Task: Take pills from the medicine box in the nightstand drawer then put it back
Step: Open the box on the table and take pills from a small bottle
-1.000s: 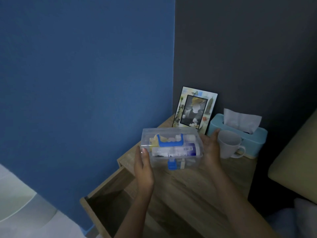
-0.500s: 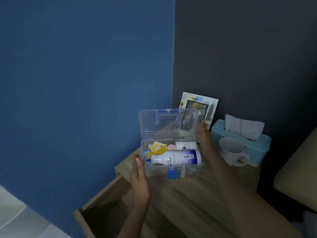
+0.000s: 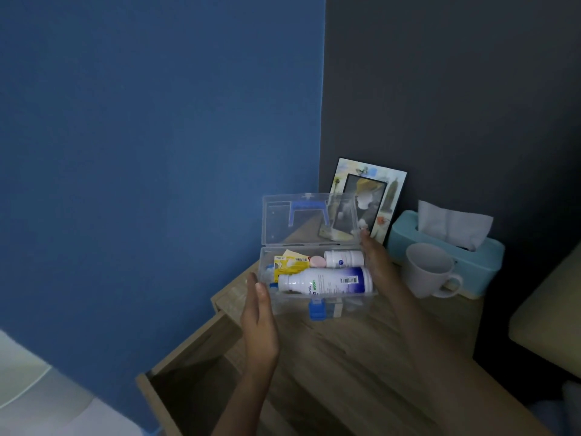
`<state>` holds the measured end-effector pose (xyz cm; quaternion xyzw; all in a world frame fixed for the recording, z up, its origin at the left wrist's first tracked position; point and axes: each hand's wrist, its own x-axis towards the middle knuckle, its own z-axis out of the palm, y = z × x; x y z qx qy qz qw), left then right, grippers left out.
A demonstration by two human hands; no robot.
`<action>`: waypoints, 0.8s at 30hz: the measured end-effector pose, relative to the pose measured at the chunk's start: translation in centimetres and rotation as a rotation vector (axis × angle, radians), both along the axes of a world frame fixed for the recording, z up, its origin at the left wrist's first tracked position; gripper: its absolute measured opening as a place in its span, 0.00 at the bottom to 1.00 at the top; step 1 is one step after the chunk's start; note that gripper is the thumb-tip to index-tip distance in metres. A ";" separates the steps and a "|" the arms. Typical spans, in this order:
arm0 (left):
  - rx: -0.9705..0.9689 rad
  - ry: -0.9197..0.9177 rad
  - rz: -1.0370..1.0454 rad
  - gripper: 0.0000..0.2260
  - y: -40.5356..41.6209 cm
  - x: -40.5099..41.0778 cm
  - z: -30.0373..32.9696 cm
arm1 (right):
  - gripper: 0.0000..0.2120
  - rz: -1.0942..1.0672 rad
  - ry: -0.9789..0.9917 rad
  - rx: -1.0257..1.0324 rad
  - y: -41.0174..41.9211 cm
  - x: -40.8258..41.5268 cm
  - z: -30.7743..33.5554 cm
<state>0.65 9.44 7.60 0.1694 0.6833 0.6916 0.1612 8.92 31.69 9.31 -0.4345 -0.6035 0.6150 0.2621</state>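
Dim, blue-tinted room seen through a soft wide-angle view.

Light is low and even, with no clear source in sight; the dark grey wall (image 3: 456, 89) falls almost to black toward the right edge, while the blue wall (image 3: 157, 136) stays a flat mid-tone. The open drawer (image 3: 195, 391) holds deep shadow. The clear medicine box (image 3: 314, 272) catches faint reflections on its raised lid, and the white bottle (image 3: 323, 280) inside is the brightest spot, its print only partly legible. The left hand (image 3: 259, 328) and right hand (image 3: 377, 265) look slightly smeared. Straight lines bow near the frame edges, and the pale patch at lower left is blurred.
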 end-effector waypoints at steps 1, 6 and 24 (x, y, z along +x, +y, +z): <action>-0.003 0.016 -0.002 0.37 0.2 -0.2 -0.4 | 0.29 0.013 0.011 -0.020 -0.4 0.2 0.0; -0.132 0.347 0.096 0.25 1.5 -1.1 0.4 | 0.22 -0.002 0.050 0.105 -3.2 1.7 -1.1; -0.807 0.338 -0.438 0.19 13.2 -6.0 4.5 | 0.23 0.001 0.071 0.153 -4.7 2.1 -2.8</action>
